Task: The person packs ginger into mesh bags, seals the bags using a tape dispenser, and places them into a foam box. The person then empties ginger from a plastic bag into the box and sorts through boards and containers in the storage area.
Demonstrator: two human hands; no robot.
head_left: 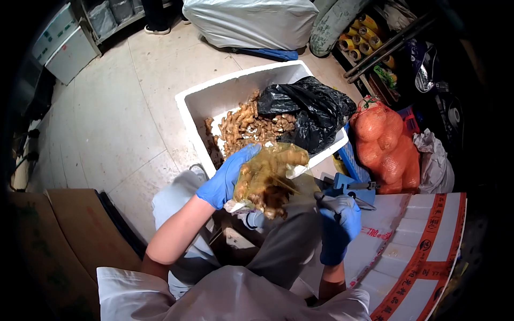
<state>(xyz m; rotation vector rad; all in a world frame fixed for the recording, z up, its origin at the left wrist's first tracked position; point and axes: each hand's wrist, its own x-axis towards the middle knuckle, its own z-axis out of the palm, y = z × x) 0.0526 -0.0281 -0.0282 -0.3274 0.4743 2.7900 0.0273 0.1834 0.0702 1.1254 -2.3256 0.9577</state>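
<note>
My left hand gripping yellowish bag of ginger, bag over near edge of white foam box, black plastic inside, right hand near bag, can't tell its grip.

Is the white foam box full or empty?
Partly full: ginger lies in the white foam box, bare wall showing above it; a black plastic bag hides one end.

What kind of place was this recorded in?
Probably a storeroom or the back of a produce shop: a foam box holds loose ginger, a red net sack of produce stands beside it, and rolls fill a low shelf.
</note>
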